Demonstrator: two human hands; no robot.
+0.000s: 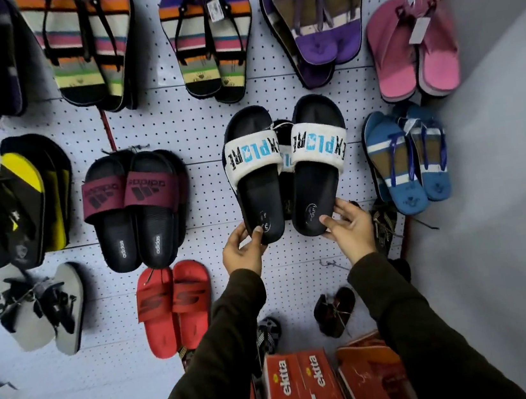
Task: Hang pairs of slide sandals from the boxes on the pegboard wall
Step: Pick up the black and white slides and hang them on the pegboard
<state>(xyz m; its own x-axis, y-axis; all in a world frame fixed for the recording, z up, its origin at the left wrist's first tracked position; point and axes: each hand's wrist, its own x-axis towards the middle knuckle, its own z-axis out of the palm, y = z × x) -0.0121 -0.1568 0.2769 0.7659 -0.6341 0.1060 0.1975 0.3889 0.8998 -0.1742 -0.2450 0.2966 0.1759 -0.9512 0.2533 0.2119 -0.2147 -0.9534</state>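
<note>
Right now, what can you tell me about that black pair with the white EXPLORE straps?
The EXPLORE slides are two black-soled sandals with white, fabric-looking straps printed in black and blue. They sit side by side, heels down, against the pegboard. The left hand pinches one heel and the right hand the other.

Two arms in dark long sleeves reach up and forward, side by side. The left hand (243, 250) is raised with its thumb in front and fingers curled behind what it grips, pinching at the lower end. The right hand (351, 229) mirrors it, thumb pressed on the front, fingers spread around the back and side. Both wrists are bare above the cuffs.
</note>
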